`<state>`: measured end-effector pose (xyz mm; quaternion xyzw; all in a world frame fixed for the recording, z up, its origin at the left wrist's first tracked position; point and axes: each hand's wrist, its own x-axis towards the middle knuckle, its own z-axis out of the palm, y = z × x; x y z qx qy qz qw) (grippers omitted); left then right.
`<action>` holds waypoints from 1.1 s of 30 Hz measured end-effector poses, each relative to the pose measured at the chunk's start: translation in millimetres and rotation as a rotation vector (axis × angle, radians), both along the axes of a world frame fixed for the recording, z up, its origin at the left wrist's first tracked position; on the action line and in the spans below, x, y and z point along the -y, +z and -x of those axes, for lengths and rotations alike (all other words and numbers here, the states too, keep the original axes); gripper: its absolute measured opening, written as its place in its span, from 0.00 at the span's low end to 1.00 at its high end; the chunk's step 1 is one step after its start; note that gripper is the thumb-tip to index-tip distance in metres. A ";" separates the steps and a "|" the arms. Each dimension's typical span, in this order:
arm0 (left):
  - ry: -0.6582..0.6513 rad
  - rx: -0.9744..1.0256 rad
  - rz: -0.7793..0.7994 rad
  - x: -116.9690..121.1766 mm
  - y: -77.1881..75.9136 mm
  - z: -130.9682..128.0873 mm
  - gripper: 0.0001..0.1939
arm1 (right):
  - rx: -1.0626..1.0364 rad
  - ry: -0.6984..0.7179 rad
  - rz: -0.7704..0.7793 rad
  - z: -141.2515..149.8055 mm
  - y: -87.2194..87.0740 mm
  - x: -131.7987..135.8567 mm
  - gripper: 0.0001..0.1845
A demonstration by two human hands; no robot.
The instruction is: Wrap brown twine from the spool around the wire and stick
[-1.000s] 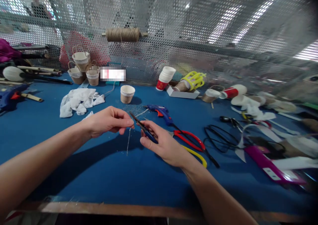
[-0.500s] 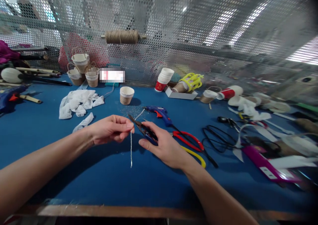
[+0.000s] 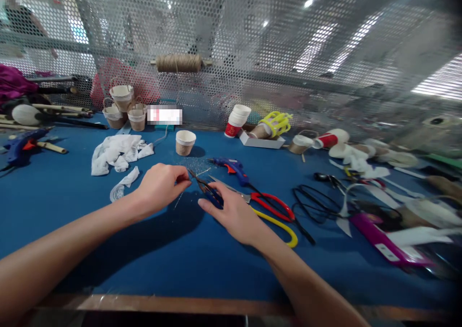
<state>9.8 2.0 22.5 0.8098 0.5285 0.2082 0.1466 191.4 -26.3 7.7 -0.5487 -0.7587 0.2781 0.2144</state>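
My left hand (image 3: pixel 162 185) is closed, thumb and fingers pinched on a thin twisted silvery wire (image 3: pixel 178 201) whose end hangs below, blurred by motion. In my right hand (image 3: pixel 238 216) are blue-handled pliers (image 3: pixel 210 192), their dark jaws pointing up and left and meeting the left fingertips. Whether the jaws grip the wire I cannot tell. Just beyond the hands lies a blue glue gun (image 3: pixel 236 171) with an orange trigger. Scissors (image 3: pixel 276 206) with one red and one yellow handle lie partly behind my right hand. A small paper-lined cup (image 3: pixel 185 146) stands farther back.
White cloth (image 3: pixel 119 153) and a lace strip (image 3: pixel 122 186) lie to the left. Small handled baskets (image 3: pixel 121 98) are stacked behind. Stacked paper cups (image 3: pixel 236 122), a white box (image 3: pixel 262 140), black cable (image 3: pixel 314 202) and a purple power strip (image 3: pixel 382 238) fill the right. Twine (image 3: pixel 178 63) hangs on the mesh.
The left hand has turned over at the wrist, and the hanging wire has swung from near vertical to slanting left. Both hands stay close together, pliers still in the right.
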 end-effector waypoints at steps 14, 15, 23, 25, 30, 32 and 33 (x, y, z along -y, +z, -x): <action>-0.212 1.065 1.013 -6.6 -9.3 5.2 0.13 | -0.185 0.191 0.005 -9.0 8.6 -3.0 0.20; -0.215 1.046 0.991 -6.3 -9.3 4.9 0.13 | -0.169 0.187 -0.002 -8.8 8.8 -2.4 0.20; -0.084 0.358 0.345 -1.9 -4.2 3.2 0.07 | -0.051 0.106 0.012 -5.0 5.7 -0.4 0.20; 0.020 0.136 0.143 -1.1 -4.1 1.2 0.06 | -0.044 0.079 0.038 -3.6 3.8 -1.0 0.19; -0.087 0.354 0.293 -4.7 -0.5 1.7 0.06 | -0.176 0.147 0.081 -5.0 5.9 -2.9 0.19; -0.169 0.637 0.542 -7.0 0.4 4.2 0.08 | -0.240 0.214 0.105 -6.9 8.6 -3.8 0.19; -0.193 0.764 0.663 -7.9 0.2 5.4 0.09 | -0.262 0.240 0.112 -7.8 9.6 -4.2 0.19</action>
